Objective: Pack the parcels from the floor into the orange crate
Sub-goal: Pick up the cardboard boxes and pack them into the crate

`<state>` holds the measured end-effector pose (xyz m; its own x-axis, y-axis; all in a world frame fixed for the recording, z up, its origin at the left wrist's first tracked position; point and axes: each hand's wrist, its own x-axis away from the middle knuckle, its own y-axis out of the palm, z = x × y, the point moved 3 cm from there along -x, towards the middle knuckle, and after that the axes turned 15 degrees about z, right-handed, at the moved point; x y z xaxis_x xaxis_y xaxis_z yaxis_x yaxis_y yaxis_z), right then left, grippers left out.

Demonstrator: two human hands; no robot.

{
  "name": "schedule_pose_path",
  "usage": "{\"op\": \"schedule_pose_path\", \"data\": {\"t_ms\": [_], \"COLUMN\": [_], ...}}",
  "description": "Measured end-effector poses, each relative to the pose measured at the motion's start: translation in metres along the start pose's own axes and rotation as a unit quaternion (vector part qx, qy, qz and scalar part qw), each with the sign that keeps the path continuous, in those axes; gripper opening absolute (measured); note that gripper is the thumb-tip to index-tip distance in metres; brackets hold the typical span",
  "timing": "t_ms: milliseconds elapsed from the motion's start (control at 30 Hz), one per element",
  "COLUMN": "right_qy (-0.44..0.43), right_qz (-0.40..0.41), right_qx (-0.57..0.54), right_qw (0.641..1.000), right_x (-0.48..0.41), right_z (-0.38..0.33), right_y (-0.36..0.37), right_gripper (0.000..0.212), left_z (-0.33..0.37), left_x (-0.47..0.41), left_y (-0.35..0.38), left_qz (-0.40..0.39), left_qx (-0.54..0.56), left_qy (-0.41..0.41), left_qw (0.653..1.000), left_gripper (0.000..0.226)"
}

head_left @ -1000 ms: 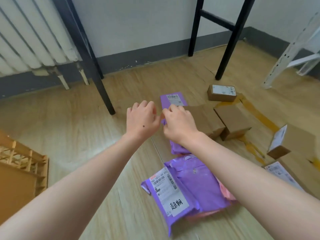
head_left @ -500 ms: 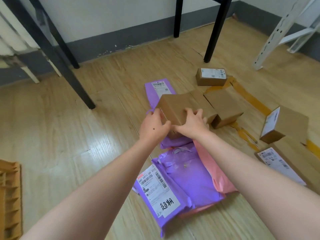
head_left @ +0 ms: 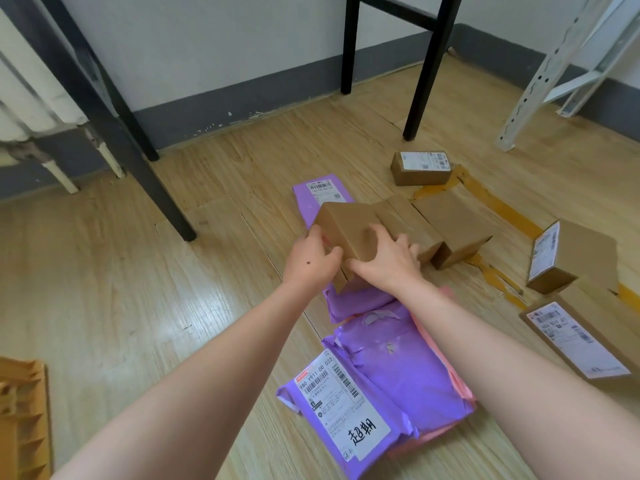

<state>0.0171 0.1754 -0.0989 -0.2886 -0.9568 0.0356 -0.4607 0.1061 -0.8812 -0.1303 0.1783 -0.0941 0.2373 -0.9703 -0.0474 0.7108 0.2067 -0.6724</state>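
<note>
A plain brown cardboard box (head_left: 349,226) is tilted up off the floor, gripped from both sides by my left hand (head_left: 310,263) and my right hand (head_left: 389,259). Under it lies a long purple mailer bag (head_left: 320,192) with a white label. Nearer to me a bigger purple mailer (head_left: 391,372) with a handwritten label rests on a pink bag (head_left: 457,368). More brown boxes lie to the right: one (head_left: 453,223) beside my right hand, a labelled one (head_left: 420,168) farther back, two others (head_left: 571,261) (head_left: 578,337) at the right edge. The orange crate's corner (head_left: 24,414) shows at the lower left.
Black metal furniture legs (head_left: 152,174) (head_left: 424,77) stand on the wooden floor behind the parcels. A white radiator (head_left: 31,98) is at the upper left and a white perforated rack leg (head_left: 540,71) at the upper right. Yellow tape strips (head_left: 498,206) run across the floor.
My hands closed on the brown box and tipped it up off the purple mailer. The view has shifted to the right, so less of the orange crate shows.
</note>
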Motion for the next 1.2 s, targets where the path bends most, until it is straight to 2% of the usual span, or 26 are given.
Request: {"op": "schedule_pose_path", "data": {"t_ms": [133, 233, 400, 500, 767, 867, 1000, 1200], "right_qy": [-0.018, -0.022, -0.051, -0.07, -0.104, -0.074, -0.047, -0.057], "right_qz": [0.006, -0.003, -0.027, -0.034, -0.058, -0.101, -0.201, -0.373], "right_qx": [-0.04, -0.074, -0.096, -0.113, -0.212, -0.311, -0.428, -0.486], "right_qw": [0.999, 0.997, 0.994, 0.99, 0.97, 0.942, 0.88, 0.788], "right_x": [0.005, 0.011, 0.027, 0.031, 0.056, 0.074, 0.108, 0.173], "right_z": [-0.025, -0.047, -0.082, -0.104, -0.146, -0.178, -0.236, -0.32], "right_y": [0.004, 0.005, 0.004, 0.009, 0.047, 0.06, 0.066, 0.058], "right_gripper": [0.083, 0.081, 0.079, 0.08, 0.081, 0.073, 0.065, 0.061], "left_z": [-0.014, -0.029, -0.049, -0.061, -0.12, -0.13, -0.13, -0.137], "left_x": [-0.015, -0.02, -0.018, -0.019, 0.004, 0.01, 0.032, 0.083], "left_y": [-0.016, -0.032, -0.068, -0.09, -0.149, -0.193, -0.264, -0.365], "left_qz": [0.022, 0.056, 0.125, 0.168, 0.194, 0.215, 0.255, 0.288], "left_qx": [0.027, 0.064, 0.124, 0.158, 0.198, 0.193, 0.168, 0.178], "left_qy": [-0.026, -0.081, -0.165, -0.191, -0.231, -0.219, -0.169, -0.151], "left_qw": [0.999, 0.993, 0.97, 0.954, 0.933, 0.932, 0.937, 0.929], "left_gripper": [0.022, 0.025, 0.058, 0.069, 0.062, 0.061, 0.052, 0.04]}}
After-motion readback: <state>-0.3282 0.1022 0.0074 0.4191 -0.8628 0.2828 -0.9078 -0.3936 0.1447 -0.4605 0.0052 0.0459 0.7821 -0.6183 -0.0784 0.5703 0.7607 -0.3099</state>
